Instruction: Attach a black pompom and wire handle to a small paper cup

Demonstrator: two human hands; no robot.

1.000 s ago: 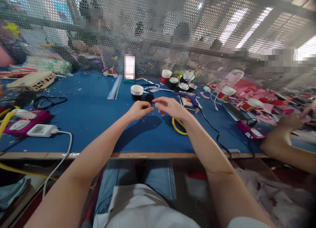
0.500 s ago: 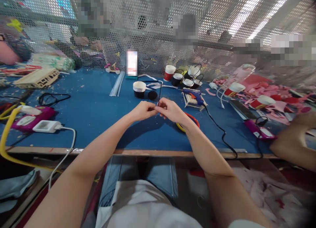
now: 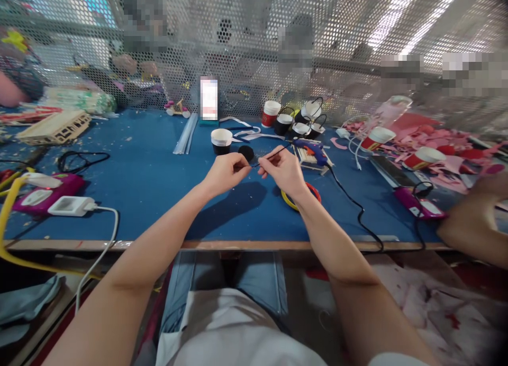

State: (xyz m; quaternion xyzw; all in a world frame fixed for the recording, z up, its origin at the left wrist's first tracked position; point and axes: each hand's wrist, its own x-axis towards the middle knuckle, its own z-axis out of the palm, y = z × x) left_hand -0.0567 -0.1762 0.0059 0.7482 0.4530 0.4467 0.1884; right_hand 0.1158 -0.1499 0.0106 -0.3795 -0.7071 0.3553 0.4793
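A thin, dark, flexible strip (image 3: 256, 166) runs between my two hands above the table. My left hand (image 3: 226, 173) pinches one end between thumb and fingertips. Closed on the strip as well, my right hand (image 3: 283, 170) has the longer part slanting up past its fingers to the right. Just beyond my hands, a flat black disc (image 3: 246, 154) lies beside a white paper cup with a black wrap (image 3: 221, 140). Red and yellow rings (image 3: 291, 199) lie partly hidden under my right wrist.
A blue glue gun (image 3: 311, 149) rests on a small wooden rack, its cord trailing right. Behind stand several cups with black handles (image 3: 283, 124) and a lit phone (image 3: 209, 99). Power strips (image 3: 51, 194) sit left and right. Another person's arm (image 3: 476, 223) is at far right.
The strip has tipped from upright to slanting right. My hands have drawn slightly apart, leaving a short length of strip showing between them.
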